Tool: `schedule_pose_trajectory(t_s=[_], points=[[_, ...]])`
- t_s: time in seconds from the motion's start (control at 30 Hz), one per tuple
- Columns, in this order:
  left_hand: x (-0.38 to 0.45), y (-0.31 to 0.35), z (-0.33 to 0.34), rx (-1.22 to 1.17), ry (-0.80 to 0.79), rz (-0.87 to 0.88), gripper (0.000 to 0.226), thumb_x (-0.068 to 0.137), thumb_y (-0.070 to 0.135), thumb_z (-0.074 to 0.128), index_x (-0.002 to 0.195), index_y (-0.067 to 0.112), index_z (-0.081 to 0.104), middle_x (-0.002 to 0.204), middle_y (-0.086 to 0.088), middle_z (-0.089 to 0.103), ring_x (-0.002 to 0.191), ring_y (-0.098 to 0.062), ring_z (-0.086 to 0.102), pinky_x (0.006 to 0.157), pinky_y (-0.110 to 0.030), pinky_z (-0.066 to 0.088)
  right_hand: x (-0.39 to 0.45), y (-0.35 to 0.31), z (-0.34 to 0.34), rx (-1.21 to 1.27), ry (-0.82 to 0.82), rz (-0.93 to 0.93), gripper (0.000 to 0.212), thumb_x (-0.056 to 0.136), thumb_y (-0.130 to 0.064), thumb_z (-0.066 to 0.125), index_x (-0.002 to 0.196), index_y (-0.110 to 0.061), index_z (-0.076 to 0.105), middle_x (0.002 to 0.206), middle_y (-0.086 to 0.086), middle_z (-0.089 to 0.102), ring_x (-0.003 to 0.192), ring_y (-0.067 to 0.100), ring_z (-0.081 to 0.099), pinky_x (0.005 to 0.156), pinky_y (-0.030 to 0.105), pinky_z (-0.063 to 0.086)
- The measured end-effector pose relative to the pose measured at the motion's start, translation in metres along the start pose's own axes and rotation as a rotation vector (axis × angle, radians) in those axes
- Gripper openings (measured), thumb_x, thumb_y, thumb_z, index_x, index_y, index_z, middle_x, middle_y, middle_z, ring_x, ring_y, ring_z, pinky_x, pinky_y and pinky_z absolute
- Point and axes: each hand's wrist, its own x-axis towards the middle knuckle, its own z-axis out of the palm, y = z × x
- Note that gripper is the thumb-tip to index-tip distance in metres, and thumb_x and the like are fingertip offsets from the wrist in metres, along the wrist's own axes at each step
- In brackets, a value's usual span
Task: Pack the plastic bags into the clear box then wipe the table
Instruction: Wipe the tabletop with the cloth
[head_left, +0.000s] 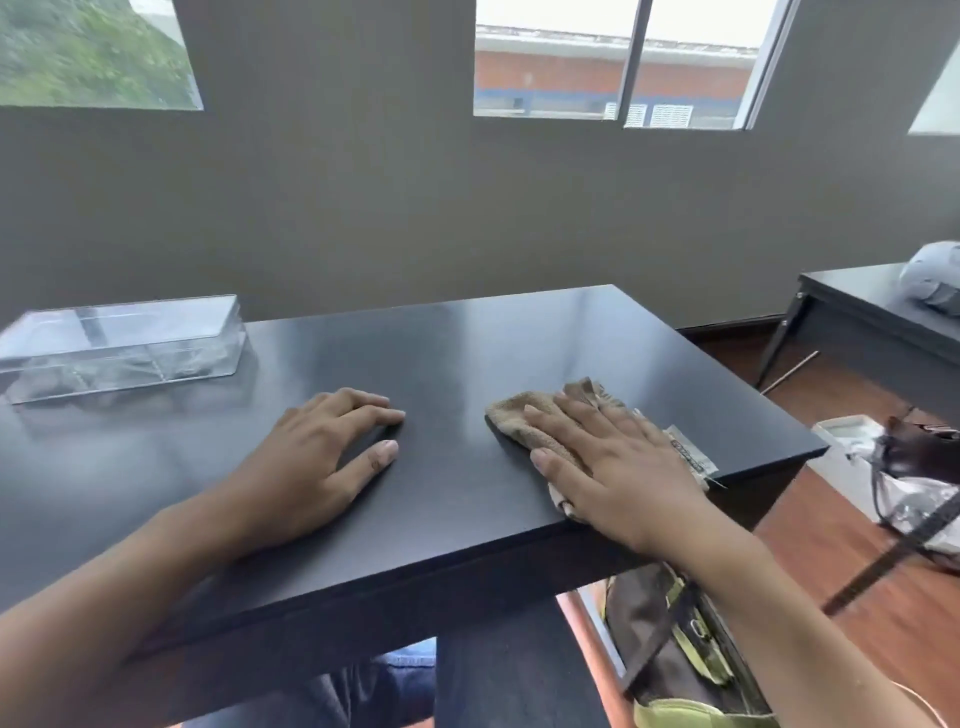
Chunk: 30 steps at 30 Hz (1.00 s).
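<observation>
Cloth (540, 426) lies flat near the table's (467, 332) right front edge, under your right hand (613, 467). Clear box (122, 340) sits at the far left, well apart; bags inside look faint, hard to confirm.

Risk: 1 stroke further right likely drags the cloth over the edge, since its tail already overhangs. A long leftward sweep could nudge the box.

Right hand: fingers straight, pressing the cloth. Left hand (322, 452): loosely spread, resting on bare table, holding nothing.
</observation>
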Motion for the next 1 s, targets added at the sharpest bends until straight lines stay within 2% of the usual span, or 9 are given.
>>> schedule_pose_trajectory(t_s=[0.17, 0.27, 0.43, 0.53, 0.57, 0.67, 0.73, 0.9, 1.0], points=[[0.042, 0.015, 0.014, 0.008, -0.024, 0.090, 0.055, 0.093, 0.068, 0.029, 0.134, 0.044, 0.056, 0.136, 0.031, 0.047, 0.132, 0.000, 0.044, 0.110, -0.032, 0.033, 0.027, 0.080, -0.020, 0.001, 0.002, 0.208, 0.055, 0.101, -0.068, 0.024, 0.155, -0.060, 0.016, 0.172, -0.022, 0.006, 0.159, 0.014, 0.001, 0.128, 0.047, -0.003], [0.049, 0.014, 0.020, -0.025, 0.027, 0.081, 0.050, 0.093, 0.065, 0.031, 0.131, 0.045, 0.057, 0.132, 0.032, 0.048, 0.130, 0.003, 0.043, 0.110, -0.034, 0.033, 0.060, 0.107, -0.030, -0.013, -0.014, 0.315, 0.056, 0.102, -0.065, 0.023, 0.157, -0.057, 0.016, 0.173, -0.016, 0.006, 0.160, 0.020, 0.000, 0.126, 0.053, -0.001], [0.050, 0.013, 0.022, -0.063, 0.072, 0.060, 0.045, 0.093, 0.064, 0.035, 0.126, 0.046, 0.060, 0.128, 0.033, 0.050, 0.127, 0.007, 0.043, 0.110, -0.033, 0.031, 0.139, 0.108, -0.042, -0.019, -0.018, 0.398, 0.063, 0.100, -0.068, 0.019, 0.160, -0.052, 0.009, 0.174, -0.009, 0.001, 0.159, 0.031, -0.001, 0.123, 0.063, -0.001], [0.051, 0.010, 0.020, -0.090, 0.115, 0.026, 0.038, 0.093, 0.058, 0.041, 0.119, 0.044, 0.064, 0.121, 0.032, 0.054, 0.123, 0.005, 0.049, 0.108, -0.033, 0.034, 0.183, 0.078, -0.034, -0.024, -0.054, 0.432, 0.089, 0.082, -0.080, 0.010, 0.163, -0.043, 0.002, 0.174, -0.003, -0.008, 0.159, 0.032, -0.012, 0.120, 0.067, -0.010], [0.050, 0.008, 0.019, -0.108, 0.140, 0.004, 0.035, 0.093, 0.056, 0.043, 0.116, 0.043, 0.066, 0.118, 0.031, 0.056, 0.119, 0.003, 0.052, 0.106, -0.035, 0.037, 0.192, 0.062, -0.028, -0.012, -0.055, 0.407, 0.094, 0.078, -0.081, 0.009, 0.163, -0.041, 0.001, 0.174, -0.002, -0.010, 0.158, 0.032, -0.015, 0.119, 0.066, -0.012], [0.050, 0.002, 0.016, -0.169, 0.223, -0.090, 0.030, 0.092, 0.051, 0.047, 0.108, 0.039, 0.070, 0.111, 0.026, 0.061, 0.110, 0.001, 0.057, 0.103, -0.039, 0.042, 0.189, 0.003, -0.013, -0.017, -0.091, 0.163, 0.071, 0.096, -0.067, 0.020, 0.162, -0.047, 0.004, 0.174, -0.004, -0.008, 0.158, 0.030, -0.015, 0.121, 0.061, -0.014], [0.049, 0.001, 0.015, -0.174, 0.262, -0.135, 0.025, 0.094, 0.047, 0.050, 0.106, 0.038, 0.070, 0.109, 0.023, 0.062, 0.109, -0.002, 0.058, 0.103, -0.040, 0.041, 0.170, -0.025, -0.006, -0.008, -0.120, 0.007, 0.063, 0.099, -0.064, 0.024, 0.159, -0.055, 0.006, 0.174, -0.007, -0.008, 0.159, 0.028, -0.016, 0.121, 0.059, -0.013], [0.049, 0.004, 0.014, -0.125, 0.293, -0.205, 0.029, 0.092, 0.049, 0.047, 0.107, 0.038, 0.070, 0.110, 0.020, 0.062, 0.111, -0.011, 0.058, 0.102, -0.040, 0.038, 0.107, -0.042, 0.000, 0.034, -0.182, -0.195, 0.056, 0.103, -0.064, 0.019, 0.157, -0.059, 0.005, 0.173, -0.013, -0.010, 0.158, 0.022, -0.018, 0.124, 0.055, -0.013], [0.052, 0.006, 0.013, -0.059, 0.244, -0.282, 0.035, 0.097, 0.057, 0.048, 0.120, 0.037, 0.066, 0.119, 0.015, 0.060, 0.123, -0.015, 0.052, 0.104, -0.039, 0.032, 0.075, -0.040, -0.003, 0.069, -0.170, -0.249, 0.052, 0.107, -0.055, 0.021, 0.158, -0.057, 0.011, 0.173, -0.016, -0.006, 0.158, 0.016, -0.016, 0.126, 0.049, -0.012]])
